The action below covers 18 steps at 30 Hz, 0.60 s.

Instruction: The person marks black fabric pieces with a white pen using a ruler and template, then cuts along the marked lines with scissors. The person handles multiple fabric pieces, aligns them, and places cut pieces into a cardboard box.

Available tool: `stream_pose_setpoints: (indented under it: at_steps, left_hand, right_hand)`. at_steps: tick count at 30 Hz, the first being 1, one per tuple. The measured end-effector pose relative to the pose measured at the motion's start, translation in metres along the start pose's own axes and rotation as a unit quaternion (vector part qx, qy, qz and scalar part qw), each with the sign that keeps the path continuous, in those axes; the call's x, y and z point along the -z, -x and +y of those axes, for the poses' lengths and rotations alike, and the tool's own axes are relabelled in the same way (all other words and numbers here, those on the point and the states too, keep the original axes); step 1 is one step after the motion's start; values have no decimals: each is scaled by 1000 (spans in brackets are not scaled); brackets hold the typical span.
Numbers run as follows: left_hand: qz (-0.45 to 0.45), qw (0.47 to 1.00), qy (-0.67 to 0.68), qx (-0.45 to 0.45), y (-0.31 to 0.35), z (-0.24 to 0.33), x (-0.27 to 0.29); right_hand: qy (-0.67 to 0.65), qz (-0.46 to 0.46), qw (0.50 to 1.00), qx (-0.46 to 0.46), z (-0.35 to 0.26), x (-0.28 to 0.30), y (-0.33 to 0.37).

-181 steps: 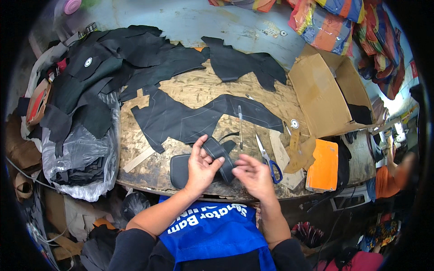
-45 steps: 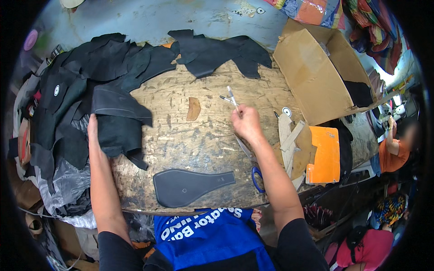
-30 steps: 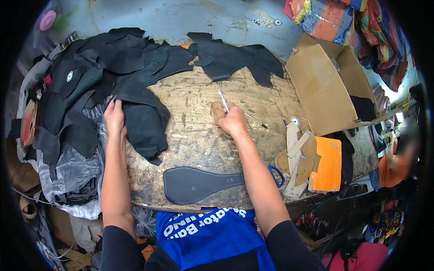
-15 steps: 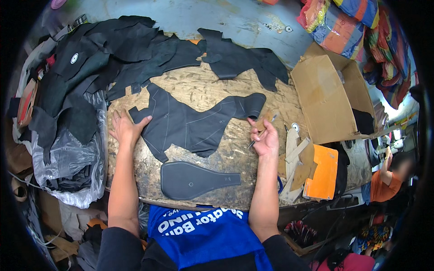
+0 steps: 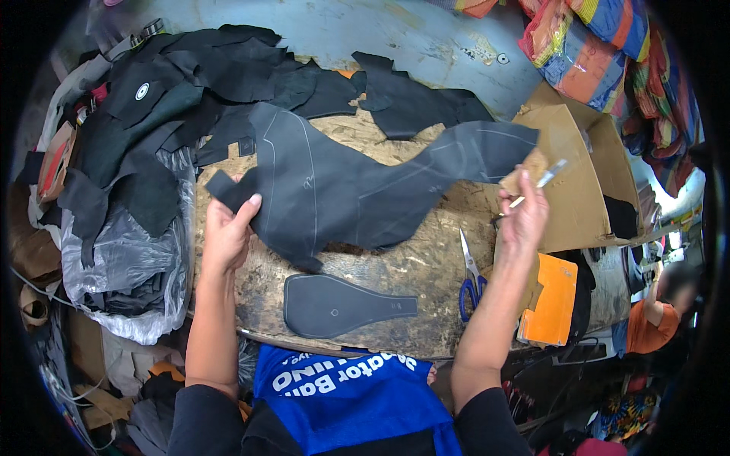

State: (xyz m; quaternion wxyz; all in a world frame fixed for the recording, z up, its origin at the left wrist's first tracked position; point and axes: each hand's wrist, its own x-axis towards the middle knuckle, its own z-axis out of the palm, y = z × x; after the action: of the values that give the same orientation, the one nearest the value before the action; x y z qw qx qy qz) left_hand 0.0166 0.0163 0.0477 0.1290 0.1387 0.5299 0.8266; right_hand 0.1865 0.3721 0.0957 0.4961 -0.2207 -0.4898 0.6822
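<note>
A large black leather piece (image 5: 342, 182) with pale drawn lines is raised off the table, its right end higher than before. My left hand (image 5: 232, 228) is closed on its left edge, thumb on top. My right hand (image 5: 525, 213) is closed around a slim pen (image 5: 550, 173) and a small tan pattern piece (image 5: 526, 169). The leather's right end meets the fingers there, and whether they pinch it too is hidden. Below it, a paddle-shaped black leather piece (image 5: 346, 305) with a pale outline lies flat on the worn wooden tabletop (image 5: 258, 304).
Scissors (image 5: 470, 277) with blue handles lie left of my right forearm. Beyond them are an orange folder (image 5: 553, 298) and an open cardboard box (image 5: 566, 182). Black leather scraps (image 5: 228, 76) are heaped along the far side. A plastic bag (image 5: 129, 296) stands at left; a person (image 5: 654, 319) is at far right.
Both hands have lifted the large leather piece from the table. My left hand went from spread flat to gripping its edge. My right hand moved right and up; the scissors have come into sight.
</note>
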Motion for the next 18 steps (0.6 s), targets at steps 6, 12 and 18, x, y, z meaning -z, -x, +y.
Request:
stream_pose_setpoints:
  at_steps: [6, 12, 18]
  left_hand:
    - [-36, 997, 46, 48, 54, 33, -9]
    - [-41, 979, -116, 165, 82, -3, 9]
    - [0, 972, -177, 157, 92, -31, 37]
  right_hand:
    - [39, -18, 998, 51, -66, 5, 18]
    - [175, 34, 984, -13, -42, 22, 10]
    - [128, -7, 988, -86, -11, 49, 40]
